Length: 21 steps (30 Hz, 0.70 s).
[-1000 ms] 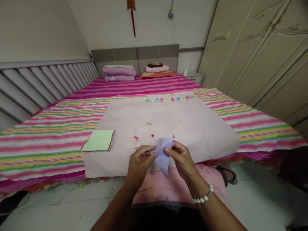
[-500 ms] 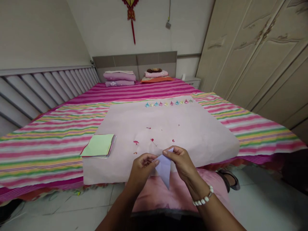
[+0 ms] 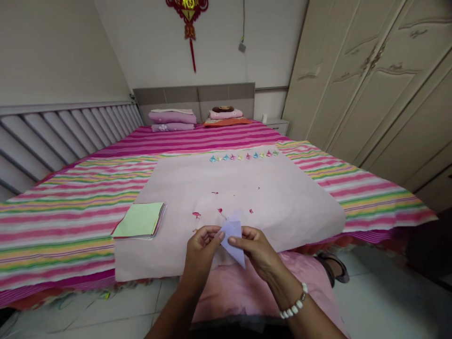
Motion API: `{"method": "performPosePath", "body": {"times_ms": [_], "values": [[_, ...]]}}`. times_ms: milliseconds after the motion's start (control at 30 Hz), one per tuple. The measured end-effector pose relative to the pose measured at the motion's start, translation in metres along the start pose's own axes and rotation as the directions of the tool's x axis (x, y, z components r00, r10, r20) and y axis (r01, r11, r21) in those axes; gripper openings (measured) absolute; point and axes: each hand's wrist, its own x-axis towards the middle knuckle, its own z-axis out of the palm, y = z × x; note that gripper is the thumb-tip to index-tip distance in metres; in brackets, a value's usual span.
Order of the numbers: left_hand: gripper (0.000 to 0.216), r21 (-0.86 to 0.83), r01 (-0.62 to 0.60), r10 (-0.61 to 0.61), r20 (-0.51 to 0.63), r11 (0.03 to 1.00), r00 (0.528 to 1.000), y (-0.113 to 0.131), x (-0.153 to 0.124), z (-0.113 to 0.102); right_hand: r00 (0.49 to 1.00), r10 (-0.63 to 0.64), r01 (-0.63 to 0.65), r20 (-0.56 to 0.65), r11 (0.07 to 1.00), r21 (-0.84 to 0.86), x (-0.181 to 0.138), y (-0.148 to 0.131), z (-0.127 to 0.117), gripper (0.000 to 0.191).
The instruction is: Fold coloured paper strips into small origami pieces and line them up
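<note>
Lilac paper [image 3: 233, 239]: pinched between left hand [image 3: 200, 247] and right hand [image 3: 257, 249], likely to press a crease. Paper stack [image 3: 138, 220] left of it; folded shapes [image 3: 243, 156] beyond.

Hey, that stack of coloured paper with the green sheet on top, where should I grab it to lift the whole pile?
Take the paper stack by its right edge, coming in low from the right. It lies flat on the pink sheet, so a grab from above finds nothing; the edges there look slightly fanned, which should let fingers slide under with the thumb on top.
</note>
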Motion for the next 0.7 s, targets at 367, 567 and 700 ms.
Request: {"method": "performPosePath", "body": {"times_ms": [367, 567, 700], "values": [[0.023, 0.074, 0.116, -0.124, 0.115, 0.99, 0.986, 0.002, -0.001, -0.011, 0.989, -0.021, 0.0, -0.148, 0.99, -0.138, 0.002, -0.008, -0.012, 0.028], [0.027, 0.117, 0.126, -0.138, 0.099, 0.985, 0.985, 0.01, -0.002, -0.015, 0.984, -0.051, 0.021, -0.171, 0.984, -0.177, -0.002, -0.011, -0.012, 0.028], [0.021, 0.222, 0.088, -0.137, 0.216, 0.971, 0.967, 0.013, -0.002, -0.011, 0.995, -0.032, 0.013, -0.099, 0.983, -0.184, -0.006, -0.011, -0.007, 0.028]]}}
